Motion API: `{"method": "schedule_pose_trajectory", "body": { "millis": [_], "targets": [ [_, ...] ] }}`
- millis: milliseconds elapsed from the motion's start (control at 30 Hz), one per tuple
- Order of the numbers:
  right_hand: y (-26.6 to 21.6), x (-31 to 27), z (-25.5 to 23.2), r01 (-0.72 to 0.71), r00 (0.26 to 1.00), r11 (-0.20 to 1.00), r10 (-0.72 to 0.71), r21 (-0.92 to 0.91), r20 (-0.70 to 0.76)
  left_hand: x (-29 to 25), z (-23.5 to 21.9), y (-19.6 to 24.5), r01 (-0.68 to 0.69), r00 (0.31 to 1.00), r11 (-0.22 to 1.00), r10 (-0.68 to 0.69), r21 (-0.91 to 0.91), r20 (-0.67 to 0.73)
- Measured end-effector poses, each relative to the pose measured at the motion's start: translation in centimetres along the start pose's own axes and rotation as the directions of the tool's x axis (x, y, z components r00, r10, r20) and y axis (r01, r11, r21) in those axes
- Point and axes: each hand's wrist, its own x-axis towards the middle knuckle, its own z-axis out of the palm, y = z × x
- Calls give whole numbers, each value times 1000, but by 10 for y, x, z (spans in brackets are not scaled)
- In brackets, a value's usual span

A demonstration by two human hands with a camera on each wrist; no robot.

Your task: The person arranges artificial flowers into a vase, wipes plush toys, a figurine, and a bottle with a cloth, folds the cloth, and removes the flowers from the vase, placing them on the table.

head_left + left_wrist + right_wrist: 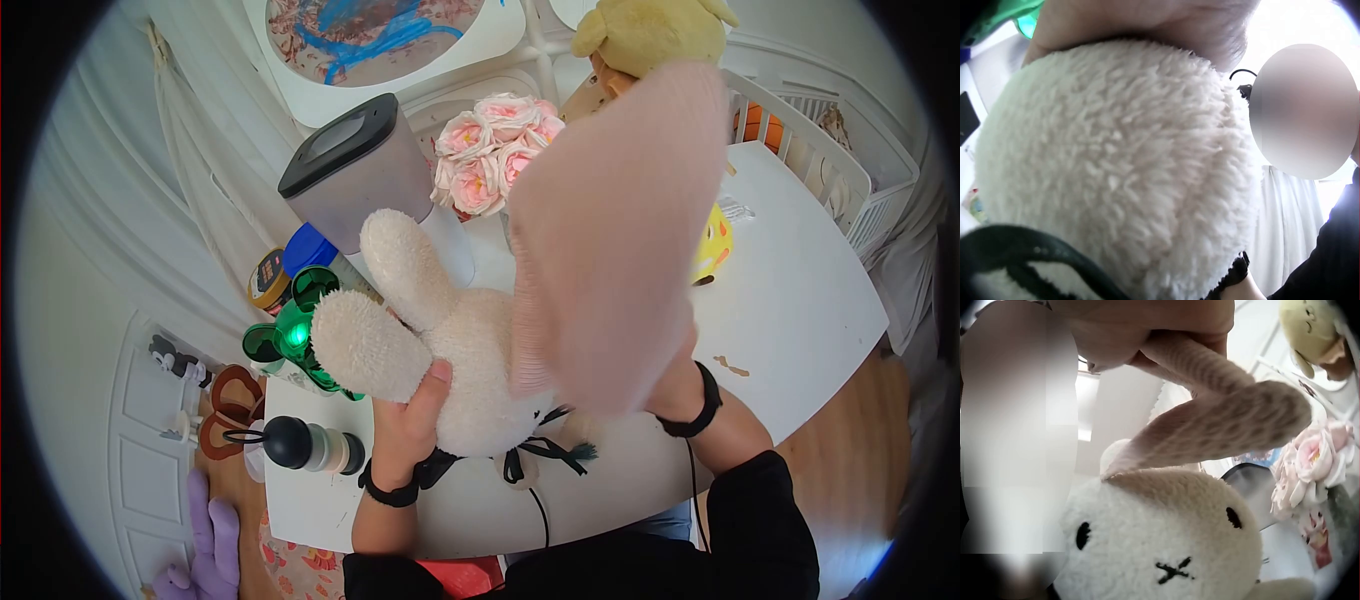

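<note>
A white plush bunny (pixel 480 350) lies tilted over the front of the table, its two long ears pointing left. My left hand (pixel 412 420) grips it beside the base of an ear, thumb on the plush. My right hand (pixel 680 385) holds up a pink knit cloth (pixel 620 230) with a ribbed edge, blurred and beanie-like, which hides most of that hand in the head view. In the right wrist view, the folded ribbed cloth (pixel 1229 419) hangs from the fingers and overlaps the top of the bunny's face (pixel 1160 550). A dark green ribbon (pixel 550 450) shows below the bunny's head.
On the white table (pixel 800 300) stand pink roses (pixel 490 150), a grey lidded container (pixel 360 170), a shiny green object (pixel 300 330) and a bottle (pixel 310 445). A yellow plush (pixel 650 35) sits at the back, with a white railing (pixel 810 150) on the right.
</note>
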Motion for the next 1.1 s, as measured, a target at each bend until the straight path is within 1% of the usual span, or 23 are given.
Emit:
{"method": "schedule_pose_trajectory", "body": {
  "millis": [33, 100, 133, 200, 233, 267, 333, 400, 433, 500, 533, 600, 733, 800, 833, 867, 900, 933, 967, 1000, 1033, 1067, 1100],
  "targets": [
    [-3, -1, -3, 255, 943, 951, -205, -175, 263, 1, -4, -7, -8, 1000, 999, 7, 34, 19],
    [-11, 3, 13, 217, 819, 976, -175, -13, 546, 0, -11, -19, -15, 999, 998, 12, 68, 42],
    [-16, 0, 21, 213, 821, 977, -172, -14, 545, -12, -18, -25, 6, 999, 995, -11, 99, 51],
    [-28, -14, 39, 236, 760, 964, -101, -127, 642, -32, -31, -35, 47, 996, 986, -58, 161, 66],
    [-27, -21, 46, 232, 761, 965, -99, -127, 641, -45, -42, -41, 67, 994, 979, -82, 192, 72],
    [-22, -30, 54, 266, 791, 947, -107, -180, 602, -55, -52, -44, 85, 991, 971, -105, 223, 79],
    [-12, -36, 59, 292, 821, 927, -117, -235, 560, -50, -68, -51, 120, 984, 950, -151, 287, 89],
    [-5, -34, 58, 258, 838, 926, -74, -274, 540, -27, -39, -60, 153, 975, 925, -198, 348, 98],
    [-3, -33, 58, 257, 839, 926, -73, -275, 540, -95, -83, -69, 168, 970, 911, -220, 376, 99],
    [0, -32, 57, 208, 849, 941, -38, -267, 527, -106, -93, -78, 196, 959, 880, -264, 434, 102],
    [2, -34, 58, 206, 850, 941, -36, -269, 525, -31, -60, -76, 208, 953, 862, -285, 462, 104],
    [6, -37, 59, 155, 887, 962, -36, -224, 461, -31, -60, -76, 220, 945, 844, -308, 490, 107],
    [9, -29, 55, 107, 926, 973, -23, -203, 378, -19, -31, -26, 97, 976, 958, -144, 268, 161],
    [14, -23, 51, -10, 955, 996, 35, -84, 293, -20, -26, -16, 64, 980, 976, -101, 209, 172],
    [21, -22, 50, -12, 956, 996, 37, -86, 291, -23, -24, -14, 48, 980, 957, -101, 285, 174],
    [30, -22, 51, -210, 942, 969, 165, 131, 291, -25, -24, -14, 31, 979, 933, -101, 360, 176],
    [37, -20, 51, -388, 904, 857, 284, 338, 318, -25, -23, -15, 32, 979, 933, -102, 358, 177],
    [42, -15, 44, -494, 849, 796, 356, 349, 390, -24, -23, -18, -143, 978, 921, 76, 362, 192],
    [47, -8, 38, -494, 849, 796, 356, 349, 390, -22, -22, -19, -313, 945, 878, 251, 363, 208],
    [53, -3, 34, -678, 727, 642, 512, 359, 457, -19, -15, -15, -313, 945, 878, 251, 363, 209],
    [56, -1, 32, -821, 571, 451, 632, 351, 524, -14, -1, -5, -387, 918, 878, 341, 283, 200],
    [59, -1, 33, -844, 532, 366, 658, 392, 532, -11, 6, 0, -459, 886, 866, 427, 201, 183],
    [58, -2, 34, -844, 532, 365, 660, 392, 531, -14, 1, -4, -458, 886, 866, 426, 200, 184]
  ]
}}
